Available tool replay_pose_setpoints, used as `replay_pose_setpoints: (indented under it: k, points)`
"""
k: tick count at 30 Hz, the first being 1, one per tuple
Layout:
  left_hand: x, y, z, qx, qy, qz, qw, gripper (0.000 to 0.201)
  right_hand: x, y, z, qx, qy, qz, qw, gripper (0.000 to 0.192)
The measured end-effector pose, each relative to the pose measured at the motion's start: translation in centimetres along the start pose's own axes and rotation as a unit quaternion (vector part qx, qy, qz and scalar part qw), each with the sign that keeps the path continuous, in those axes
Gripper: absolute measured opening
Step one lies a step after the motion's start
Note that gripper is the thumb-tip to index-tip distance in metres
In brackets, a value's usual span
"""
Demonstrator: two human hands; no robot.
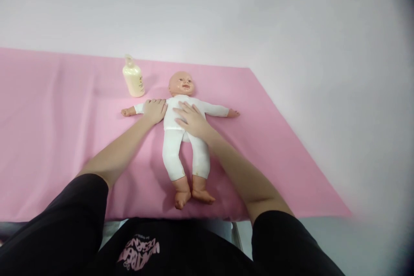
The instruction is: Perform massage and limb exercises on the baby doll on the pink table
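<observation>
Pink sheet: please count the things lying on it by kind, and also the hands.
Baby doll: 1
Pump bottle: 1
Hands, left hand and right hand, both flat on the doll: 2
Total on the pink sheet: 4

Left hand [155, 110] and right hand [191, 120] rest flat on a doll [181, 138] lying on a pink sheet [64, 138]; a bottle [133, 78] stands near its head.
</observation>
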State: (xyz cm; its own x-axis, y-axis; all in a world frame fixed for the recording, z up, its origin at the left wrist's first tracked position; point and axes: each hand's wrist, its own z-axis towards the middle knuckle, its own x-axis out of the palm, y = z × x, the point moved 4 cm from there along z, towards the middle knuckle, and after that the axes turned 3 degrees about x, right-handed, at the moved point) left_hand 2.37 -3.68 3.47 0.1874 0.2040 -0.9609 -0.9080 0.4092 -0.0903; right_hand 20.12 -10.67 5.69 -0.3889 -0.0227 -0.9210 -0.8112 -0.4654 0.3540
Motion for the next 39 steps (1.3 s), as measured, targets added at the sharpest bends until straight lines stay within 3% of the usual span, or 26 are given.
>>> replay_pose_setpoints:
  k: [5, 9, 14, 21, 27, 34, 39]
  points:
    - [0.5, 0.4, 0.2, 0.002, -0.015, -0.061, 0.998, 0.054, 0.3, -6.3, 1.2, 0.076, -0.095, 0.092, 0.988, 0.059]
    - [0.5, -1.6, 0.2, 0.136, -0.02, -0.191, 0.972, 0.057, 1.4, -8.4, 1.5, 0.09, -0.137, 0.137, 0.977, 0.06]
    - [-0.6, -6.5, -1.6, 0.319, 0.046, -0.248, 0.913, 0.048, 2.1, -9.5, 1.8, 0.12, -0.166, 0.184, 0.961, 0.068]
    - [-2.4, -11.5, -5.0, 0.44, 0.08, -0.243, 0.861, 0.047, 2.0, -9.9, 1.9, 0.134, -0.198, 0.138, 0.961, 0.065]
    - [-3.4, -14.8, -7.6, 0.5, 0.094, -0.238, 0.827, 0.054, 2.2, -10.0, 1.9, 0.138, -0.194, 0.133, 0.962, 0.065]
    - [-4.5, -18.4, -11.3, 0.556, 0.172, -0.233, 0.779, 0.053, 2.3, -10.3, 2.0, 0.129, -0.214, 0.17, 0.953, 0.063]
    - [-5.1, -19.8, -13.1, 0.582, 0.177, -0.25, 0.753, 0.053, 2.3, -10.3, 1.9, 0.128, -0.209, 0.177, 0.953, 0.061]
